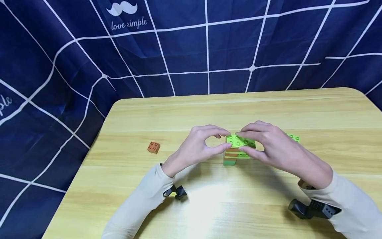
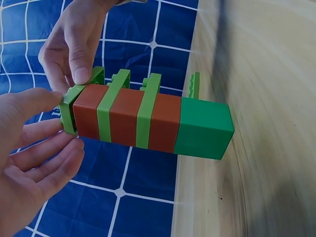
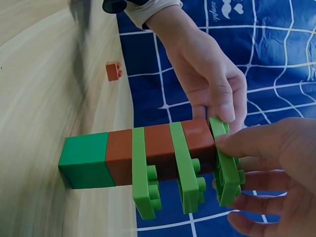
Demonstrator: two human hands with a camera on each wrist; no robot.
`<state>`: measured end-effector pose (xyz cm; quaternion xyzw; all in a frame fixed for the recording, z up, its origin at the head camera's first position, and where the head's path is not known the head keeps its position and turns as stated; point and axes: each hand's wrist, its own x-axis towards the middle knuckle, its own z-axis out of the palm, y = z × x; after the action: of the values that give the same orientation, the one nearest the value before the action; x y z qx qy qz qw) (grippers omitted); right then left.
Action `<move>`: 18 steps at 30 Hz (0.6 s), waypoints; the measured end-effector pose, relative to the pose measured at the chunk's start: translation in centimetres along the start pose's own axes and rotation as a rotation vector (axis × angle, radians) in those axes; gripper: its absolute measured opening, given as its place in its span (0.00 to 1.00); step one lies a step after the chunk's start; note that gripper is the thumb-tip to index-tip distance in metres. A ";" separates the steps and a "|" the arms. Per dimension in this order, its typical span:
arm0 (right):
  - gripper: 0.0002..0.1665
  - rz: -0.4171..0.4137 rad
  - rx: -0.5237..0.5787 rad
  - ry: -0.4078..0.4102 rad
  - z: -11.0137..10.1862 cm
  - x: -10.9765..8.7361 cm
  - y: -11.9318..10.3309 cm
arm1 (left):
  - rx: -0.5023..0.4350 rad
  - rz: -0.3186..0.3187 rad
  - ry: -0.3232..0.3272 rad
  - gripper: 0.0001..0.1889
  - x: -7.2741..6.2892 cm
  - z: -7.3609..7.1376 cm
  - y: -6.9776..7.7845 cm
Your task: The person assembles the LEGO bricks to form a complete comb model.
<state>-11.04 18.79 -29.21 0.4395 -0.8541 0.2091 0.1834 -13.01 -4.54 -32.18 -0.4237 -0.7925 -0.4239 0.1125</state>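
pale table (image 1: 185, 116), blue curtain (image 1: 188, 46), perhaps

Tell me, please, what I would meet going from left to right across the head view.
Loose brown brick → left grip → brick tower → right grip.

The head view looked forward and down from above, farthest off, across the surface (image 1: 179, 116) to the blue cloth (image 1: 186, 44). The wrist views looked in close from the left and right of the brick tower (image 2: 129, 118), their pictures turned sideways; both shared the tower and the two hands (image 1: 196, 145).
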 end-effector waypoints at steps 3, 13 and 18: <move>0.24 0.001 -0.003 -0.007 0.0 -0.1 0.0 | -0.005 0.000 0.004 0.14 0.1 0.1 0.0; 0.38 -0.022 -0.011 0.012 0.2 0.2 0.0 | -0.022 -0.034 -0.007 0.14 0.0 0.0 -0.2; 0.40 -0.033 -0.017 0.017 0.3 0.2 0.1 | -0.025 -0.046 -0.011 0.14 0.0 0.0 -0.4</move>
<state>-11.28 18.55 -29.38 0.4503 -0.8469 0.2024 0.1977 -13.26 -4.65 -32.43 -0.4090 -0.7972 -0.4341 0.0931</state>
